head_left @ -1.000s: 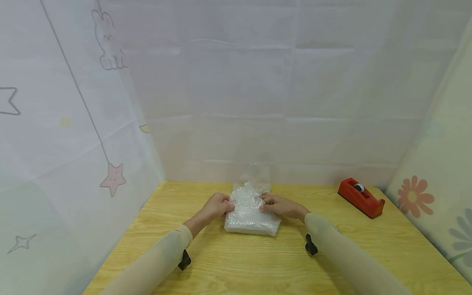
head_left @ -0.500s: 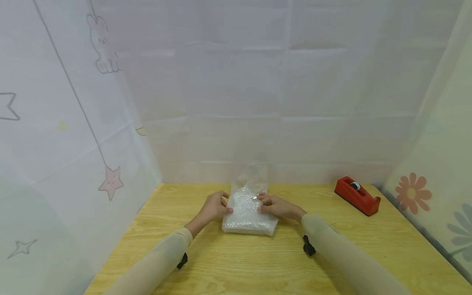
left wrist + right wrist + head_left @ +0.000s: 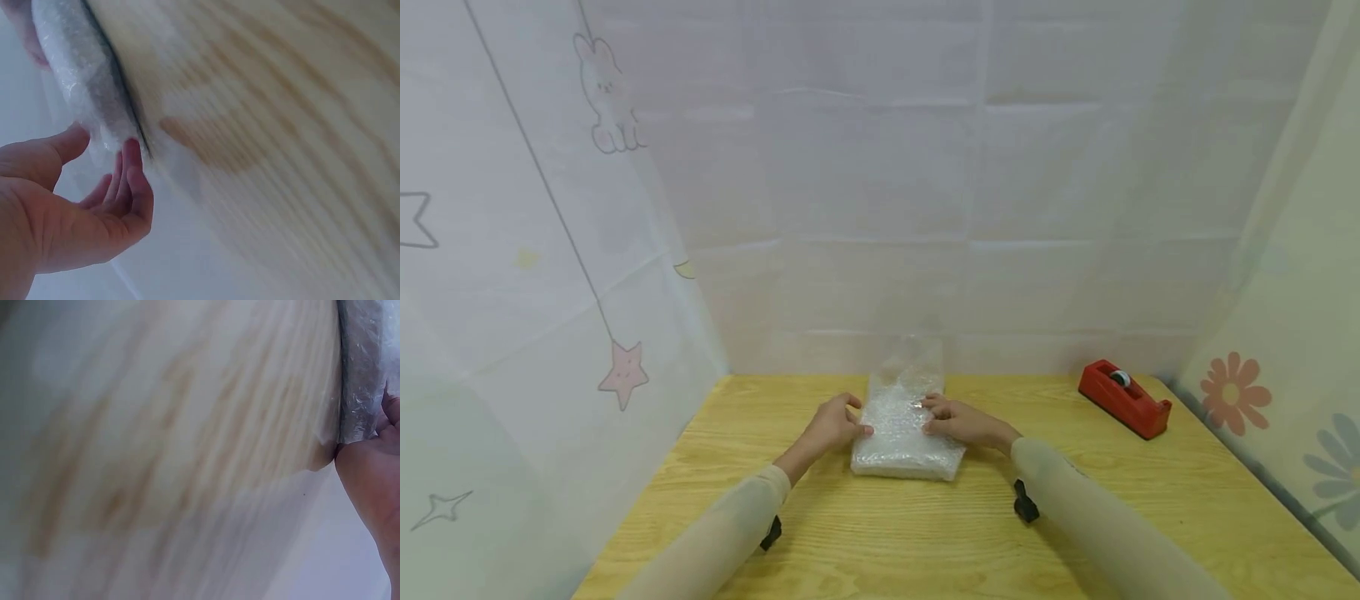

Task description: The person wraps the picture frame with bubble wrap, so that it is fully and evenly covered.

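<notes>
A flat bundle of clear bubble wrap (image 3: 895,433) lies on the wooden table, its far end loose and reaching toward the back wall. My left hand (image 3: 833,423) holds its left edge, thumb on the upper face and fingers at the side. In the left wrist view the left hand (image 3: 87,212) has its thumb and fingertips on either side of the wrap's edge (image 3: 94,100). On the right side my right hand (image 3: 970,422) grips the bundle, thumb and bent fingers on top. The right wrist view shows only part of the right hand (image 3: 375,475). What lies inside the wrap cannot be made out.
A red tape dispenser (image 3: 1123,400) with a roll of tape stands at the back right of the table (image 3: 880,542). Printed cloth walls enclose the back, left and right. A black strap piece (image 3: 1025,502) hangs under the right sleeve.
Both hands stay at the sides of the bubble wrap. The left fingers have loosened slightly from its edge, and the loose far end has shifted a little. The head view has turned slightly.
</notes>
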`<act>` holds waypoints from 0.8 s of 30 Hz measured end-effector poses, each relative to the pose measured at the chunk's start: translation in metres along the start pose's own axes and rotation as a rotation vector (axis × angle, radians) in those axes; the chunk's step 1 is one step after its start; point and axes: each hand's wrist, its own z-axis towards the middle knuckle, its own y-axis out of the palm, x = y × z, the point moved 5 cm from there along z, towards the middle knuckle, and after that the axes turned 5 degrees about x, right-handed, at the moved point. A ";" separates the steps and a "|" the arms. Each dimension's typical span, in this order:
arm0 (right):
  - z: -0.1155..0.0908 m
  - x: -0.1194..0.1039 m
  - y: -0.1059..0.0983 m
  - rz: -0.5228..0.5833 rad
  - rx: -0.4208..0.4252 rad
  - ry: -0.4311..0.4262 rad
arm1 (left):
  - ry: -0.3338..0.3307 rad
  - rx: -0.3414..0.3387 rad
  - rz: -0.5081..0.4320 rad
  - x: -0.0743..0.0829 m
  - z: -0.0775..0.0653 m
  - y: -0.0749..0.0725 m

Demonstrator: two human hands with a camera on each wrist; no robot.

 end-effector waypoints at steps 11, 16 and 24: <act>0.002 -0.004 0.003 -0.009 0.029 -0.006 | 0.566 -0.082 0.564 0.035 -0.021 0.028; 0.005 -0.002 0.005 -0.020 0.034 0.003 | 0.534 -0.342 0.629 0.025 -0.026 0.047; 0.005 -0.005 0.006 -0.008 0.051 0.017 | 0.499 -0.365 0.630 0.016 -0.026 0.052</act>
